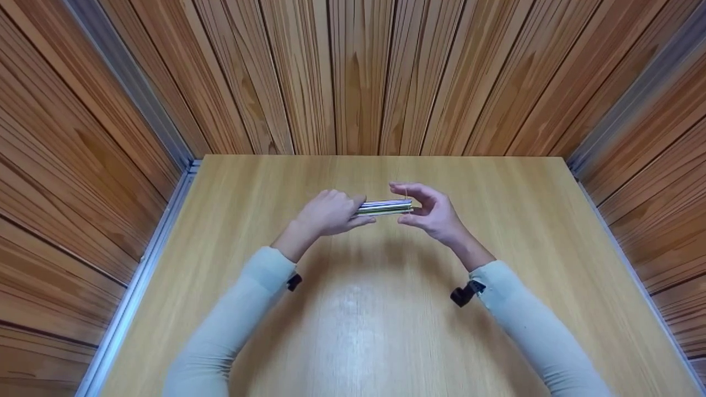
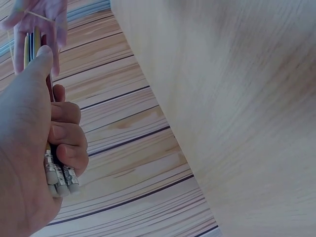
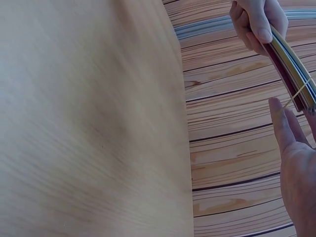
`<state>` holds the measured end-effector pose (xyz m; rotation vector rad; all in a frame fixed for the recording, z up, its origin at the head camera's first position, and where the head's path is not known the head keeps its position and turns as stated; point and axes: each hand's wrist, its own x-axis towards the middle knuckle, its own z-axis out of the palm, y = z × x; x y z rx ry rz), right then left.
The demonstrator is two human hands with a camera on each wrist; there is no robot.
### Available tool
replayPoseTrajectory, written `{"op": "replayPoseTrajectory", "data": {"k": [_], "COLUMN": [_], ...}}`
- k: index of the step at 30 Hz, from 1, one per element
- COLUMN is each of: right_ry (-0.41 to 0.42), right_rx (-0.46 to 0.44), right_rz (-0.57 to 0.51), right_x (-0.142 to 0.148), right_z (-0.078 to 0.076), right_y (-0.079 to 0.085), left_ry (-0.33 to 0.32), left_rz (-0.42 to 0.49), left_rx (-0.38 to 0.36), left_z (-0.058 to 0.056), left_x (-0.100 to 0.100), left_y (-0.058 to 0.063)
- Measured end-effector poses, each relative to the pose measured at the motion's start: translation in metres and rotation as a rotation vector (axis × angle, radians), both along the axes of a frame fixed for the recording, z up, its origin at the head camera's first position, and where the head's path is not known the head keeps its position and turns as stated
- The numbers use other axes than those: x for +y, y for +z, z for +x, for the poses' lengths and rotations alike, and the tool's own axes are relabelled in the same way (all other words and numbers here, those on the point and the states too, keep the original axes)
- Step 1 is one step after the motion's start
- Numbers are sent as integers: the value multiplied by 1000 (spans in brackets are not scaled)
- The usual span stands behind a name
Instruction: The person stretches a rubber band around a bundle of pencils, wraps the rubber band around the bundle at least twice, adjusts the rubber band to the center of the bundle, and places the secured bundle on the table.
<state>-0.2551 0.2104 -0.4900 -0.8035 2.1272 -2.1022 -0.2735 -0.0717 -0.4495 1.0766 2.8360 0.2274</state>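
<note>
My left hand (image 1: 330, 214) grips a bundle of pencils (image 1: 386, 207) above the table, with the thumb lying along them. In the left wrist view, white eraser ends (image 2: 61, 189) with metal ferrules stick out below the curled fingers. The pencils have dark red, yellow and blue sides. At the bundle's other end is my right hand (image 1: 436, 215), its fingers and thumb spread apart. A thin yellow rubber band (image 3: 297, 94) is stretched over the spread fingers and crosses the pencils near their ends in the right wrist view.
The light wooden table (image 1: 353, 309) lies beneath both hands. Wood-plank walls (image 1: 358, 77) stand behind it and on both sides, with metal rails (image 1: 149, 253) along the side edges. Each sleeved wrist wears a small black camera (image 1: 463, 295).
</note>
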Motion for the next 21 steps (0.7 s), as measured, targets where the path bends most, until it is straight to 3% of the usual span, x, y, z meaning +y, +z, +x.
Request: {"op": "replayPoseTrajectory", "data": {"k": [21], "right_ry": [-2], "right_rx": [78], "right_rz": [21], "right_x": [-15], "right_z": [0], "right_y": [1], "left_ry": [-37], "left_rz": [-2], "left_rx": [-24], "left_z": [5], "left_x": [6], "left_y": [-10]}}
